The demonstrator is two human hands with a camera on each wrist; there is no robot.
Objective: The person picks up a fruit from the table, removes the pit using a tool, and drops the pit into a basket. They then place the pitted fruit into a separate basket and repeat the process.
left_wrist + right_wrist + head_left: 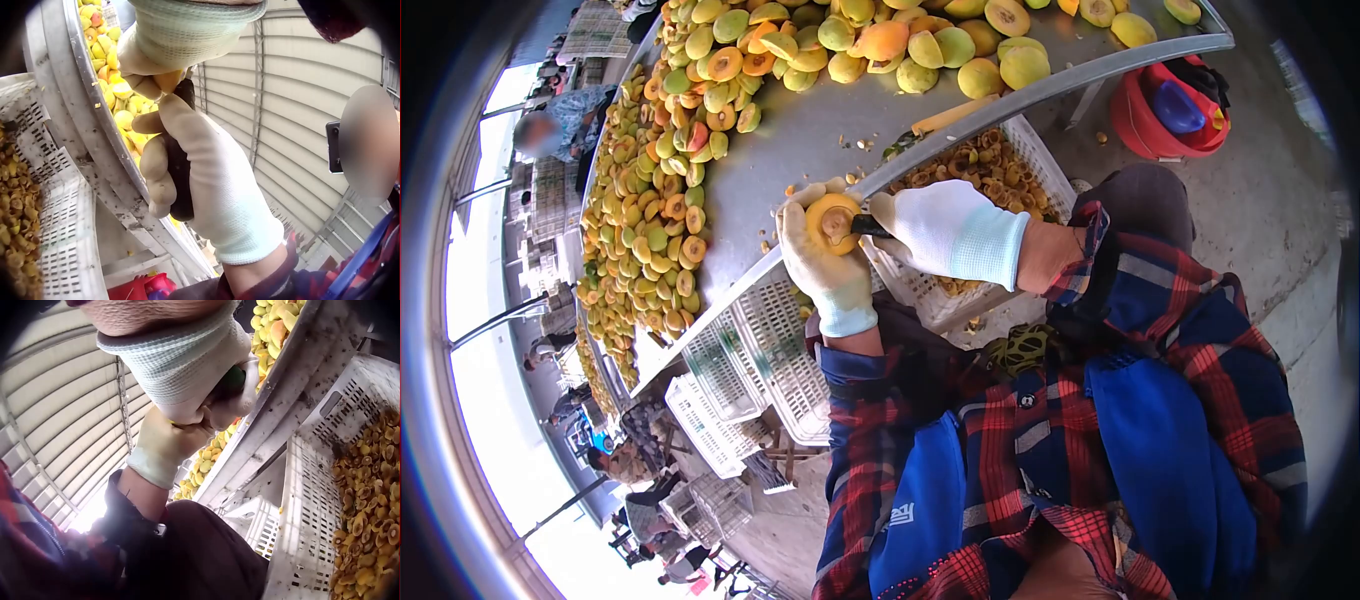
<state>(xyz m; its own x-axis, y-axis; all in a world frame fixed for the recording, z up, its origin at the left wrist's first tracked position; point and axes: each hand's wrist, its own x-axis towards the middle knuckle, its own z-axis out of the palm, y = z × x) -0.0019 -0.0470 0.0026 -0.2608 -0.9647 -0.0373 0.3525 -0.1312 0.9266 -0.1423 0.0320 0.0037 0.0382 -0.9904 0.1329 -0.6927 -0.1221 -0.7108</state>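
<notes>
My gloved left hand holds a halved yellow peach at the table's edge, cut face up, with a brownish hollow or pit at its centre. Thumb and fingers wrap the fruit's sides. From the right, my gloved right hand grips a tool with a dark handle, its front end meeting the cut face. Curled fingers surround that handle in the left wrist view, where the right hand lies close below the left. The tool's working tip is hidden. In the right wrist view, both gloves overlap and cover most of the fruit.
Heaps of halved peaches cover much of the metal table. Below its raised rim, a white crate holds brownish pieces. White crates stand under the table's left side. A red bucket sits at the far right. Other people work along the left.
</notes>
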